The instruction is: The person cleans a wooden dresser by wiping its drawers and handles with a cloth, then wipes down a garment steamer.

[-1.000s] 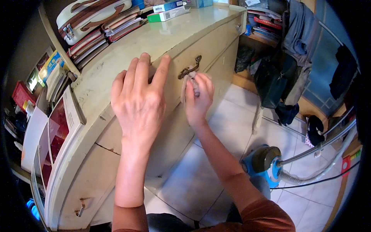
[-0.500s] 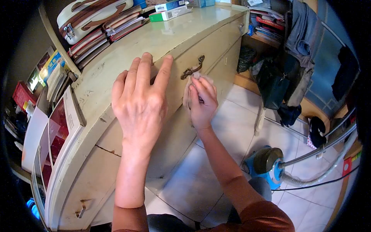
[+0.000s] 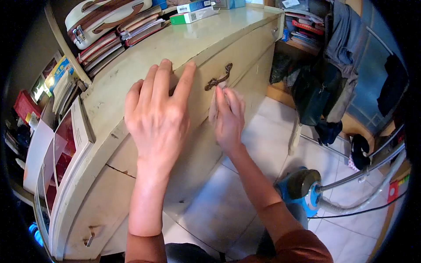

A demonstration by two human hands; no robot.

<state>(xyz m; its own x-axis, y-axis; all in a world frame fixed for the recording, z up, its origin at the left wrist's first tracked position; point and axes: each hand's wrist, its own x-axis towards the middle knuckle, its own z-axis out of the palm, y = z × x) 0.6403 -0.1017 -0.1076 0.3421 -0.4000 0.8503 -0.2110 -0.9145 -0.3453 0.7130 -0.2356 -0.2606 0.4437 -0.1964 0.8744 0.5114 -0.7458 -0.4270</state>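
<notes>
My left hand [image 3: 158, 107] lies with fingers spread over the front edge of a cream-painted chest of drawers [image 3: 131, 70], fingertips on its top. Fingers pinched together, my right hand [image 3: 230, 125] holds a thin, pale, crumpled cloth [image 3: 213, 110]. It is just below a dark, ornate metal drawer handle [image 3: 225, 78], and a bit of the cloth shows right at the handle's bar. Most of the cloth is hidden behind my fingers. A second, plainer handle [image 3: 90, 236] sits on the drawer front at lower left.
On the chest top are a white case [image 3: 105, 26], stacked notebooks [image 3: 103, 55] and small boxes [image 3: 193, 15]. A picture frame [image 3: 66, 149] stands at left. To the right are a blue vacuum cleaner [image 3: 302, 188] with hose, hanging clothes [image 3: 344, 39] and a dark bag [image 3: 309, 94].
My right hand has turned, its back now facing more to the right, and the fingers have shifted slightly by the handle. My left hand has hardly moved.
</notes>
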